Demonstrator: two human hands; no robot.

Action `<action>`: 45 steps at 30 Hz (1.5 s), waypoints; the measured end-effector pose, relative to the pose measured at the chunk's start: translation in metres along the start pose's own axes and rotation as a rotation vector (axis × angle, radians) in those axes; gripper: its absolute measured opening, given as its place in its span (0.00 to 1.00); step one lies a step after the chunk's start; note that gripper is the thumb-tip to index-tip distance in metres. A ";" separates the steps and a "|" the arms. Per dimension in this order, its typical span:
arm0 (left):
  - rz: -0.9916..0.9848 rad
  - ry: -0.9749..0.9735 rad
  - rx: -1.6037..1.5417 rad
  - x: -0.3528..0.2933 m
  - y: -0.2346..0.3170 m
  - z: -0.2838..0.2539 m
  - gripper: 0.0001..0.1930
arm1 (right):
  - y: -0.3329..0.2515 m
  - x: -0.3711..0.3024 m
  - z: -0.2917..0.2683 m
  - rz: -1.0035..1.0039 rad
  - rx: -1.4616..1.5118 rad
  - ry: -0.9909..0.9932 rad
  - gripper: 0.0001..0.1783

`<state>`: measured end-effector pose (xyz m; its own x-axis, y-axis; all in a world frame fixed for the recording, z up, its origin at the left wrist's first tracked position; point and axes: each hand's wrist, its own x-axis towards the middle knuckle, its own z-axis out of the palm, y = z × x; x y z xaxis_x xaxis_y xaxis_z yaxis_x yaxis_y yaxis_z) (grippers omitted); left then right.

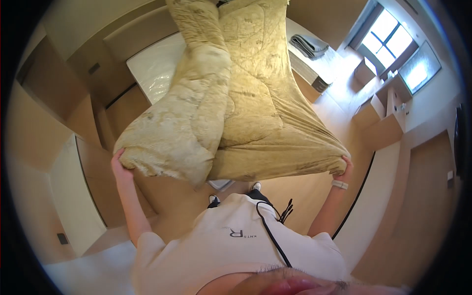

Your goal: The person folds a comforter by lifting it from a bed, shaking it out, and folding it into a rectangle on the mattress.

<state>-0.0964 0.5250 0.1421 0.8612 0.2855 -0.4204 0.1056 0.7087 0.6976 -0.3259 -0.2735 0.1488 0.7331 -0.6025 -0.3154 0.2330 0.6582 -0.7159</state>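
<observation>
Stretched wide across the middle: large yellow-tan plush quilt (253,101), rumpled, blotchy, seamed in curves. Below its far part: white rectangular mattress (153,64), glossy-topped. On the mattress at far right: folded, layered dark-grey cloth (309,45). At near left: bare left hand (121,166), fingers pinching the quilt's corner. At near right: bare right hand (346,169), fingers curled onto the opposite corner, tips partly hidden. On that wrist: pale band (339,184).

Wide 2-handed hold

Left hand (121,162) out to the left, curled closed in a grip. Right hand (345,167) out to the right, curled likewise. Left forearm (132,204) and right forearm (325,211) bare, running from near to far, splayed outward. Left wrist (125,178) and right wrist (339,184) roughly straight. Torso (241,246) near, between the 2 forearms.
</observation>
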 end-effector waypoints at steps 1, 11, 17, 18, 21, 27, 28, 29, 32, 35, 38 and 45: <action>0.036 -0.002 0.005 -0.007 0.016 -0.005 0.22 | -0.007 0.001 -0.016 -0.011 0.052 0.017 0.19; 0.234 0.186 -0.065 -0.030 0.092 -0.103 0.22 | -0.084 0.014 -0.081 -0.118 0.002 -0.041 0.20; 0.212 0.253 -0.129 -0.033 0.070 -0.175 0.24 | -0.124 0.057 -0.149 -0.326 0.130 -0.005 0.20; 0.177 0.205 -0.123 -0.034 0.059 -0.182 0.24 | -0.118 0.063 -0.156 -0.370 0.137 0.042 0.20; 0.105 0.168 -0.139 -0.043 0.006 -0.182 0.25 | -0.110 0.072 -0.178 -0.398 0.098 0.098 0.20; 0.180 0.177 -0.028 -0.069 -0.028 -0.158 0.20 | -0.091 0.106 -0.158 -0.184 0.031 0.214 0.18; 0.180 0.180 -0.034 -0.068 -0.036 -0.144 0.20 | -0.083 0.112 -0.147 -0.136 -0.023 0.247 0.17; 0.229 0.234 0.049 -0.067 -0.038 -0.113 0.19 | -0.074 0.117 -0.131 -0.137 -0.024 0.245 0.17; 0.267 0.249 0.125 -0.059 -0.037 -0.025 0.16 | -0.043 0.135 -0.053 -0.314 -0.182 0.232 0.14; 0.304 0.123 0.312 -0.079 -0.069 0.075 0.17 | -0.016 0.113 0.045 -0.417 -0.439 0.006 0.16; 0.431 0.016 0.466 -0.108 -0.115 0.143 0.18 | -0.007 0.032 0.161 -0.467 -0.696 -0.369 0.15; 0.282 -0.575 0.934 -0.265 -0.199 0.242 0.15 | 0.069 -0.082 0.221 -0.275 -0.856 -0.976 0.21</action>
<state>-0.2255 0.1527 0.2551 0.9884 -0.1508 -0.0185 -0.0062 -0.1617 0.9868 -0.2291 -0.0787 0.2624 0.9662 0.1364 0.2188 0.2373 -0.1391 -0.9614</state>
